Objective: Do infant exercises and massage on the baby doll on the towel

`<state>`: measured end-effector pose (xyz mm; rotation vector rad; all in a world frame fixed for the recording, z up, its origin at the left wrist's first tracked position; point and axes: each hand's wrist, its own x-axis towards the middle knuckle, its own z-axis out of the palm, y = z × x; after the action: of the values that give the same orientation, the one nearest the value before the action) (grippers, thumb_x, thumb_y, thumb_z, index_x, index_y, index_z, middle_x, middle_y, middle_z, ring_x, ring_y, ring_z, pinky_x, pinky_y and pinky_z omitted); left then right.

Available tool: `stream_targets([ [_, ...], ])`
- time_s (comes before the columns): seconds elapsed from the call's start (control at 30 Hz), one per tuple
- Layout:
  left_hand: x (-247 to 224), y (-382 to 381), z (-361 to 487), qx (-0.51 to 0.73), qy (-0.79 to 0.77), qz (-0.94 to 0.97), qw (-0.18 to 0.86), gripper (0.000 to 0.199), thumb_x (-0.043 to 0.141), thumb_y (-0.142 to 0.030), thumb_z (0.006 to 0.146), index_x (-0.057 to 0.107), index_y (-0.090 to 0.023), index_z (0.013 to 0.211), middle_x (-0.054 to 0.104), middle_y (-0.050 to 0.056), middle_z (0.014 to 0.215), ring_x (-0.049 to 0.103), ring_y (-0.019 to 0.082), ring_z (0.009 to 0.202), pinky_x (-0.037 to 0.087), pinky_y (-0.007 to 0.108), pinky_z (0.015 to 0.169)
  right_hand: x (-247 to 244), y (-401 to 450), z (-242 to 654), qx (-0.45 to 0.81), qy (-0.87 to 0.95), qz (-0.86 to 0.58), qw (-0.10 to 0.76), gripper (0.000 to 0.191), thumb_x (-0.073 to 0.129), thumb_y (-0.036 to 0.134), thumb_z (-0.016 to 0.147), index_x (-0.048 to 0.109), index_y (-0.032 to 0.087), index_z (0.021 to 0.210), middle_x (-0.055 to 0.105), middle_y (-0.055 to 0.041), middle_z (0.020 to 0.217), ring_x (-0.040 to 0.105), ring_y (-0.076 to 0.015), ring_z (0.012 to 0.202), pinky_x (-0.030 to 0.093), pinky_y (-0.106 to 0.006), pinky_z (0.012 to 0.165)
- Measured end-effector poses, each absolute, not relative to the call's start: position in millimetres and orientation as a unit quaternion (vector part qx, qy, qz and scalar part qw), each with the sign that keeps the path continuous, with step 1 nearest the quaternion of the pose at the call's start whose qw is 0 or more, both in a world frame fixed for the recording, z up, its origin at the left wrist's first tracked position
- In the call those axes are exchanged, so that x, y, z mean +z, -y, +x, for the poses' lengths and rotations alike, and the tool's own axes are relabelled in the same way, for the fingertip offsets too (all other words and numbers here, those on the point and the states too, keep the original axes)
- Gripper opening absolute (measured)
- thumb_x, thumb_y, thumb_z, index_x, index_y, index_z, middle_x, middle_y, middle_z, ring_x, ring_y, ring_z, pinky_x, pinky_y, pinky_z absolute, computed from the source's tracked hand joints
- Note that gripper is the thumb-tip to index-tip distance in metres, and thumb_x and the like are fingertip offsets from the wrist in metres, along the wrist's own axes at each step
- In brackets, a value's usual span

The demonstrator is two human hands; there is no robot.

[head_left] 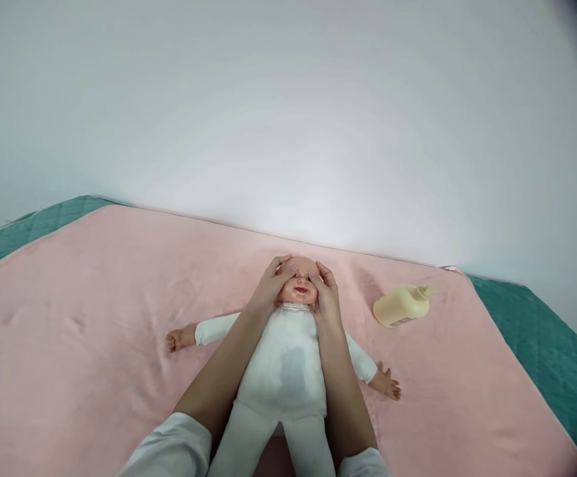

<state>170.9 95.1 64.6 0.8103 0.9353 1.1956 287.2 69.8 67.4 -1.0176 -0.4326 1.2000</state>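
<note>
A baby doll (288, 364) with a white cloth body lies on its back on a pink blanket (119, 318), its arms spread to both sides. My left hand (270, 283) cups one side of the doll's head, with the thumb on the face near the eye. On the other side my right hand (326, 289) holds the head the same way, its thumb beside the other eye. The doll's red mouth shows between my hands. Both forearms lie along the doll's torso.
A pale yellow pump bottle (400, 306) lies on its side on the blanket, right of the doll's head. Green quilted fabric (541, 338) shows beyond the blanket at both sides. A plain white wall (288, 119) rises behind.
</note>
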Motion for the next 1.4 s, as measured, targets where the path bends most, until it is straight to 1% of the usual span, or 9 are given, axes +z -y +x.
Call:
stream_targets([
  [0.1,68.7,-93.9,170.4,0.529,-0.388,0.334,0.677,0.049,0.079,-0.036,0.071,0.061,-0.021,0.115,0.064,0.008,0.107,0.066,0.022,0.095,0.054,0.036,0.084,70.4,-70.0,287.1,0.535,0.187,-0.446,0.693,0.044,0.078,0.026,0.061,0.064,0.02,0.103,0.069,-0.0029,0.095,0.068,-0.0203,0.088,0.057,-0.037,0.08],
  [0.27,69.5,-95.1,168.8,0.524,-0.379,0.319,0.693,0.054,0.079,-0.037,0.072,0.061,-0.02,0.119,0.066,0.009,0.105,0.066,0.021,0.094,0.052,0.036,0.087,67.2,-72.0,291.5,0.545,0.177,-0.433,0.696,0.04,0.078,0.026,0.063,0.066,0.021,0.101,0.069,-0.0038,0.1,0.068,-0.0213,0.09,0.057,-0.041,0.084],
  [0.47,65.7,-98.0,167.0,0.524,-0.371,0.313,0.7,0.051,0.077,-0.037,0.074,0.062,-0.02,0.12,0.064,0.011,0.116,0.064,0.024,0.103,0.051,0.04,0.093,62.8,-73.5,296.7,0.577,0.154,-0.409,0.69,0.043,0.078,0.023,0.063,0.066,0.02,0.104,0.071,-0.0062,0.099,0.069,-0.024,0.091,0.056,-0.047,0.087],
  [0.73,65.3,-99.9,164.9,0.525,-0.363,0.304,0.708,0.048,0.076,-0.035,0.075,0.064,-0.021,0.119,0.065,0.011,0.12,0.063,0.026,0.108,0.05,0.04,0.095,54.5,-76.5,304.2,0.597,0.165,-0.389,0.682,0.045,0.079,0.023,0.062,0.067,0.02,0.105,0.072,-0.008,0.101,0.069,-0.0262,0.094,0.054,-0.052,0.09],
  [0.8,67.8,-99.3,164.5,0.529,-0.356,0.296,0.711,0.046,0.077,-0.036,0.074,0.065,-0.02,0.115,0.066,0.011,0.118,0.064,0.025,0.106,0.051,0.04,0.093,57.3,-74.9,302.7,0.6,0.169,-0.39,0.678,0.046,0.08,0.024,0.062,0.067,0.02,0.106,0.072,-0.0081,0.102,0.069,-0.0261,0.095,0.054,-0.051,0.09],
  [0.9,73.5,-96.2,164.5,0.527,-0.35,0.304,0.712,0.044,0.077,-0.04,0.075,0.064,-0.019,0.112,0.066,0.01,0.114,0.065,0.025,0.103,0.053,0.039,0.09,64.6,-70.9,296.5,0.581,0.177,-0.4,0.686,0.045,0.081,0.028,0.064,0.066,0.02,0.106,0.071,-0.0073,0.104,0.069,-0.0244,0.096,0.055,-0.046,0.089],
  [1.07,71.9,-93.8,167.1,0.522,-0.404,0.358,0.66,0.051,0.079,-0.042,0.073,0.062,-0.021,0.116,0.064,0.011,0.116,0.065,0.025,0.103,0.054,0.038,0.089,68.2,-67.7,289.3,0.535,0.204,-0.447,0.687,0.054,0.083,0.031,0.062,0.063,0.02,0.111,0.069,-0.007,0.108,0.068,-0.0218,0.097,0.057,-0.038,0.085],
  [1.23,62.2,-96.3,170.1,0.528,-0.429,0.382,0.625,0.055,0.082,-0.039,0.07,0.062,-0.022,0.118,0.062,0.01,0.114,0.063,0.026,0.106,0.054,0.037,0.088,65.2,-67.6,290.1,0.524,0.22,-0.465,0.679,0.06,0.082,0.033,0.062,0.061,0.019,0.117,0.068,-0.0076,0.109,0.067,-0.0221,0.1,0.056,-0.038,0.087],
  [1.4,61.5,-97.0,171.2,0.524,-0.44,0.376,0.625,0.055,0.081,-0.038,0.07,0.062,-0.021,0.118,0.06,0.011,0.114,0.064,0.025,0.1,0.056,0.037,0.083,65.4,-67.2,289.4,0.523,0.218,-0.47,0.677,0.06,0.082,0.03,0.061,0.061,0.02,0.116,0.066,-0.0079,0.112,0.066,-0.0226,0.102,0.056,-0.038,0.088],
])
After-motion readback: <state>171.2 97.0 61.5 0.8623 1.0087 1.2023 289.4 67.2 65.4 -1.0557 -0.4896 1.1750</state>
